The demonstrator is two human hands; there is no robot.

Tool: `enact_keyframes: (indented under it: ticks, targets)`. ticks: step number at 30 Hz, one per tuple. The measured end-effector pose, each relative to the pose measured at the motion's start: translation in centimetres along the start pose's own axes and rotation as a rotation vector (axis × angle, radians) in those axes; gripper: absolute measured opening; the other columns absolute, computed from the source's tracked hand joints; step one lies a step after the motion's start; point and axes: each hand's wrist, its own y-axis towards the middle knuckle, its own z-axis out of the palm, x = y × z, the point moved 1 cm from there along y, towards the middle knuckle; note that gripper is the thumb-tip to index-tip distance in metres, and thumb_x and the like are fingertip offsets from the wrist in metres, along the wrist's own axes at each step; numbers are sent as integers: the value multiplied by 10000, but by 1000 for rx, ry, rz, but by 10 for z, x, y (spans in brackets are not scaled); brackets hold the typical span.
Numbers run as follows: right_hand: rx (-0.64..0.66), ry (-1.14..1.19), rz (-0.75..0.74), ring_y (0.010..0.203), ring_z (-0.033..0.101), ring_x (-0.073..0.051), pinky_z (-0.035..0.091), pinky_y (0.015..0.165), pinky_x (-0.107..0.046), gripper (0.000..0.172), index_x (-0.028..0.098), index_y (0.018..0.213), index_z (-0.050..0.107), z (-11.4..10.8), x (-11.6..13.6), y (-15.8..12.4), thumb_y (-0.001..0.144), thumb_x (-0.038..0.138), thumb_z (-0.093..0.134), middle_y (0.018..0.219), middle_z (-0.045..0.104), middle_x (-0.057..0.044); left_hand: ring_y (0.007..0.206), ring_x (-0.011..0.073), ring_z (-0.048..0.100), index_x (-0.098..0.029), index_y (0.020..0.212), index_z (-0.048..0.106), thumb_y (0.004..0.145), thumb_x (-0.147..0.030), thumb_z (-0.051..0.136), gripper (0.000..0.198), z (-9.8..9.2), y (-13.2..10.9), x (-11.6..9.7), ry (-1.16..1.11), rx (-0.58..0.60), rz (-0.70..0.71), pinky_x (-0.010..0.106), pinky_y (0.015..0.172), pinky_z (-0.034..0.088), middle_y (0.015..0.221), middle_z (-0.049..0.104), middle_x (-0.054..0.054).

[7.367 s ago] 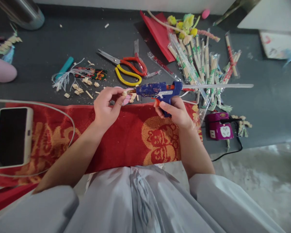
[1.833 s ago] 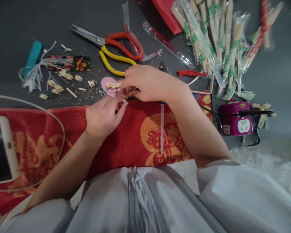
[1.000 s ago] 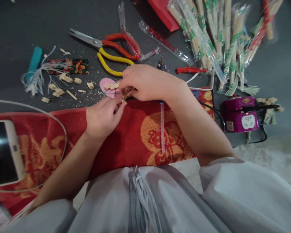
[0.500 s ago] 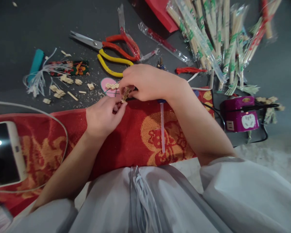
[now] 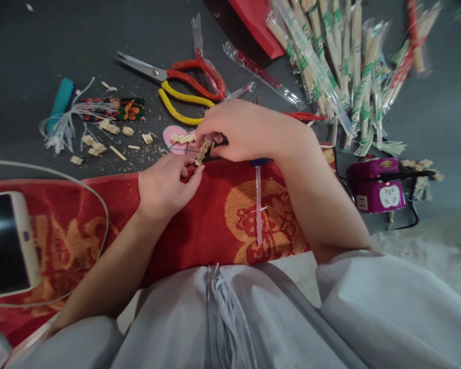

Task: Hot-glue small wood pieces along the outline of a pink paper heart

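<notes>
A small strip of pale wooden bits is held between my two hands above the near edge of the dark table. My left hand pinches its lower end between thumb and fingers. The fingers of my right hand close round its upper part, and a small dark shape beside them is unclear. Just behind lies a pink disc-like card with dark lines and another pale wooden strip on it. Under my right wrist, a translucent glue stick sticks out of a mostly hidden blue tool.
Scissors with yellow and orange handles lie beyond my hands. Wood scraps and a white tassel lie left. Wrapped sticks fill the back right, above a purple power socket. A phone rests on the red towel.
The strip between my hands shows more clearly, with my right hand slightly farther right. Small shifts of the whole scene come from the camera moving.
</notes>
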Motion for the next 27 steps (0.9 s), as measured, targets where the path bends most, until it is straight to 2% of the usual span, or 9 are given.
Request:
enact_keyframes:
  ticks: [5, 12, 27]
  targets:
    - [31, -84, 8, 924, 581, -192, 376, 782, -319, 257, 201, 931, 696, 12, 4, 8, 798, 66, 522, 935, 661, -39, 683, 175, 647, -220, 983, 731, 923, -388, 579, 235, 1, 0, 1, 3, -5, 23, 296, 613, 450, 707, 677, 7]
    - [49, -58, 4, 951, 597, -208, 395, 821, -322, 222, 178, 958, 705, 15, 6, 10, 873, 89, 520, 979, 685, -71, 693, 177, 641, -212, 969, 736, 934, -390, 564, 250, 2, 0, 1, -5, 27, 20, 292, 630, 452, 717, 676, 18]
    - [8, -9, -34, 936, 593, -205, 383, 815, -328, 252, 183, 971, 726, 18, 2, 11, 866, 108, 509, 980, 695, -68, 663, 171, 642, -216, 924, 754, 940, -386, 562, 257, 3, 1, 2, 4, 7, 35, 284, 586, 429, 711, 694, 22]
